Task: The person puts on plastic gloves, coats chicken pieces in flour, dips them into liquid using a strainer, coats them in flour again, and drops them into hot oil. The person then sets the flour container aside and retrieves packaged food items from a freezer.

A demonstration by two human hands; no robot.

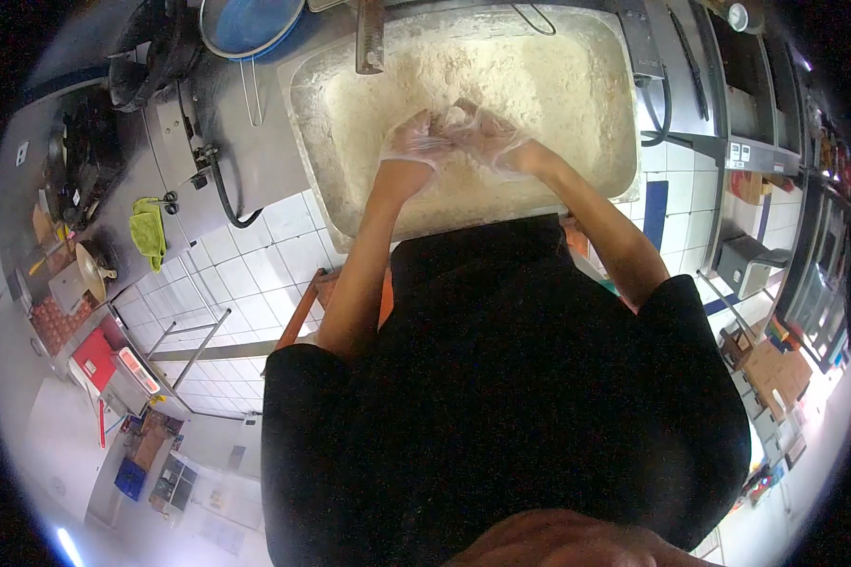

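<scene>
Both hands wear clear plastic gloves and meet over a large rectangular tray (pixel 310 156) of pale flour (pixel 548 85). My left hand (pixel 416 137) has its fingers curled in from the left. Facing it, my right hand (pixel 490 140) curls in from the right, and the two nearly touch. Between the fingers shows a small flour-coated lump (pixel 458 114). Its kind cannot be made out, since the hands cover most of it. The flour around the hands is loose and uneven.
A brown cylindrical handle (pixel 370 42) juts over the tray's far edge. Beyond the left corner sits a blue round sieve (pixel 249 26) on the steel counter (pixel 265 151). A black hose (pixel 225 194) and a green cloth (pixel 147 231) are to the left. Equipment with a cable (pixel 667 113) stands right.
</scene>
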